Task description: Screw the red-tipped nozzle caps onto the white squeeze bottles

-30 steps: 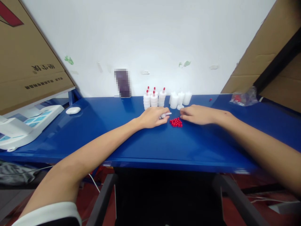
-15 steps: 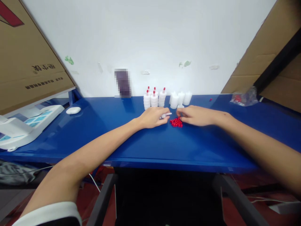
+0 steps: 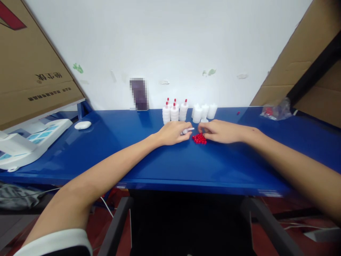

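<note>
My left hand (image 3: 174,133) is closed around a white squeeze bottle (image 3: 184,131). Its bare nozzle points right past my fingers, and most of its body is hidden in the palm. My right hand (image 3: 217,131) hovers over the upper right edge of a pile of small red caps (image 3: 199,139), thumb and forefinger apart; nothing shows between them. Several white bottles with red-capped nozzles (image 3: 174,113) stand upright behind my left hand. Behind my right hand are several white bottles without red tips (image 3: 197,115), with a small white round piece (image 3: 204,121) in front of them.
The blue table (image 3: 170,163) meets a white wall. A clear plastic bag (image 3: 278,110) with red bits lies at the right, and a single red cap (image 3: 238,113) nearer. A white oval case (image 3: 82,125) and a white device (image 3: 37,140) are at the left, below a cardboard box (image 3: 34,67).
My right hand has shifted slightly left, and its thumb and forefinger look farther apart over the red caps. My left hand stays put with the bottle.
</note>
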The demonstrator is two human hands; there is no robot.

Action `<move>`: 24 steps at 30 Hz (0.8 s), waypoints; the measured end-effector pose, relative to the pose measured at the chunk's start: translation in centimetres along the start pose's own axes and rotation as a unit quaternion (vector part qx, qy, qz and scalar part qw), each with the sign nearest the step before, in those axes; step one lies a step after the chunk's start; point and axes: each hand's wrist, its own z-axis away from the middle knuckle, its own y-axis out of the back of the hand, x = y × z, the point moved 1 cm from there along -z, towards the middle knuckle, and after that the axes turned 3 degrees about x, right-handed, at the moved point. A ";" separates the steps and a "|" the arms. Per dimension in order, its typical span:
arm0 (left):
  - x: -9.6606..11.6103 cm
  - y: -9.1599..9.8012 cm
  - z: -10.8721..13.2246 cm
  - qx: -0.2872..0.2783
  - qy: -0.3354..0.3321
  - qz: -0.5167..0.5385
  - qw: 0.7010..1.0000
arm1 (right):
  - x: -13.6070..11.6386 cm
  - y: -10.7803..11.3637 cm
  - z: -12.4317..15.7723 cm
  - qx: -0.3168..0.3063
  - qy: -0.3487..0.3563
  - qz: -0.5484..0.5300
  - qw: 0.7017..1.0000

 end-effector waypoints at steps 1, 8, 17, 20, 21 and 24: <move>0.0 0.0 0.0 -0.001 0.001 0.001 1.000 | 0.1 0.0 0.0 0.001 0.001 0.000 1.000; -0.2 0.0 0.0 -0.005 0.001 0.004 1.000 | 0.2 -0.2 -0.1 0.006 0.027 -0.004 1.000; -0.2 0.0 0.1 -0.014 0.004 -0.019 1.000 | 0.1 -0.3 -0.3 0.013 0.028 -0.020 0.999; -0.2 0.0 0.1 -0.017 0.002 -0.022 1.000 | 0.0 -0.2 -0.3 0.013 0.028 -0.022 0.999; -0.2 0.0 0.1 -0.018 0.001 -0.023 1.000 | 0.0 -0.2 -0.2 0.013 0.029 -0.023 0.999; -0.2 0.0 0.1 -0.021 0.001 -0.023 1.000 | 0.0 -0.1 -0.2 0.014 0.033 -0.025 0.999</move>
